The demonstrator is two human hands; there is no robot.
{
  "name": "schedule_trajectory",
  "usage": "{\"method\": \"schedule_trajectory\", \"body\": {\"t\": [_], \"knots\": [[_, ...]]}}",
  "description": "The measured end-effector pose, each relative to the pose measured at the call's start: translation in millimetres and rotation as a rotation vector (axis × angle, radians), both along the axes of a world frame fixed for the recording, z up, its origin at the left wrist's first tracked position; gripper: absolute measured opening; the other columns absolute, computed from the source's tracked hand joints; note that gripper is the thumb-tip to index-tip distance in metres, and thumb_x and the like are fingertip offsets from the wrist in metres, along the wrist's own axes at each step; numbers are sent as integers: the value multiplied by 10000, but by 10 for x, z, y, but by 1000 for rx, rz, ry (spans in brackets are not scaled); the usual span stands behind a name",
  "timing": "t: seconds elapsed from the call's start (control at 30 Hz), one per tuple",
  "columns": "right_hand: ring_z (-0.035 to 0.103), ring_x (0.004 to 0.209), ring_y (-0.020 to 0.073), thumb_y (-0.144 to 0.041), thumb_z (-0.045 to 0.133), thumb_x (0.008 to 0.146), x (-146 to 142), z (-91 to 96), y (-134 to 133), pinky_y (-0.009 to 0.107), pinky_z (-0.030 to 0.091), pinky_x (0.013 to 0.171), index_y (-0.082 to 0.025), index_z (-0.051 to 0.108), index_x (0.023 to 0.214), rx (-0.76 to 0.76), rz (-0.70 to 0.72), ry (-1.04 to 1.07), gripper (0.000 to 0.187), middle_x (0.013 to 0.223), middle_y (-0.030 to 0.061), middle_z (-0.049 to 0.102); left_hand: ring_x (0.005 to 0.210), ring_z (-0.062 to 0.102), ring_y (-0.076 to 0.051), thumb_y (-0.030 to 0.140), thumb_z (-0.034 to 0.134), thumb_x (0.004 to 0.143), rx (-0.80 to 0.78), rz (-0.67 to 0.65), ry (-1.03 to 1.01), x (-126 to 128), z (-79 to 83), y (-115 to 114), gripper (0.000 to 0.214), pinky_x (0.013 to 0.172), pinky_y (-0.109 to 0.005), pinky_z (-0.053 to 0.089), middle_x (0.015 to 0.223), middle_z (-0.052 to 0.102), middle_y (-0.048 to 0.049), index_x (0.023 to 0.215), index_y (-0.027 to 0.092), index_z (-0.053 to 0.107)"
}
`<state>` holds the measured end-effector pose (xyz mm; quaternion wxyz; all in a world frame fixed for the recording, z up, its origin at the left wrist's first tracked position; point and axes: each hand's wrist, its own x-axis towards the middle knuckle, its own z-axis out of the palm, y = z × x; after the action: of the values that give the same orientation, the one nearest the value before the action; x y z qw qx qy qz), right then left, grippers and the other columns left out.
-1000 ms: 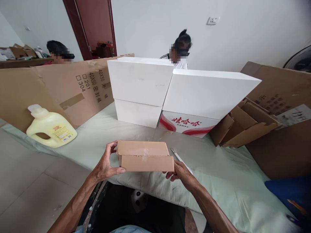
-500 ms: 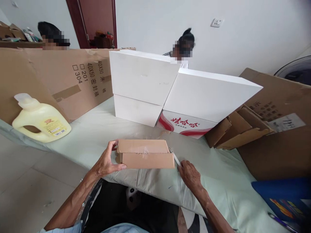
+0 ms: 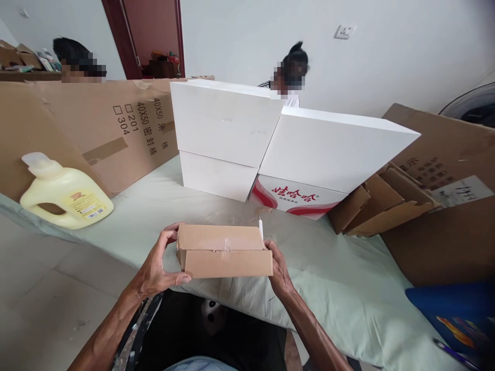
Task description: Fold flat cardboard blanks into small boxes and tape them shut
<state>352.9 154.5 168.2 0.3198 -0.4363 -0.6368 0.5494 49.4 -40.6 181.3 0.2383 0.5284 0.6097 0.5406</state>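
Note:
A small brown cardboard box [image 3: 228, 263] sits in front of me, with a strip of clear tape at the middle of its top seam. My left hand [image 3: 160, 268] grips its left end, thumb on the near side and fingers at the far corner. Against the right end rests my right hand [image 3: 279, 268], its fingers closed round a slim white utility knife [image 3: 261, 229]. The knife points upward beside the far right corner, its thin dark tip above the box; the lower part of the handle is hidden.
Large white boxes [image 3: 228, 123] stand across the green-covered table [image 3: 328, 278]. To the left are a pale yellow jug [image 3: 69, 198] and a big carton [image 3: 116, 134]. Open cardboard [image 3: 386, 201], a blue package [image 3: 452, 314] and a pen [image 3: 452, 353] lie right. Two people are beyond.
My right hand has moved left against the box's right end, and the knife has swung upright at the far corner. The box has shifted slightly left and toward me.

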Motion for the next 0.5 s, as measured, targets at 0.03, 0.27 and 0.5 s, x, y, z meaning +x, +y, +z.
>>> {"method": "schedule_trajectory", "body": {"t": [0.03, 0.27, 0.5], "knots": [[507, 746, 186, -799, 624, 910, -10, 11, -6, 318, 444, 683, -245, 608, 908, -6, 17, -9, 555, 805, 5, 606, 1567, 454, -470, 741, 954, 681, 7, -13, -19, -5, -17, -24, 975, 1219, -526, 456, 1739, 402, -217, 1400, 253, 512], [595, 759, 208, -792, 657, 887, -52, 155, 117, 327, 485, 671, -241, 624, 932, 73, -34, -35, 554, 844, 40, 698, 1451, 554, -434, 697, 901, 749, -85, -4, -103, -95, -165, 52, 985, 1185, -544, 489, 1575, 561, -190, 1508, 242, 467], [626, 839, 215, -722, 559, 998, -92, 411, 170, 326, 499, 734, -249, 656, 976, 234, -79, -55, 483, 941, 42, 721, 1417, 570, -416, 674, 894, 761, -85, 18, -61, -85, -76, 139, 927, 1210, -594, 462, 1557, 566, -174, 1476, 255, 477]]}}
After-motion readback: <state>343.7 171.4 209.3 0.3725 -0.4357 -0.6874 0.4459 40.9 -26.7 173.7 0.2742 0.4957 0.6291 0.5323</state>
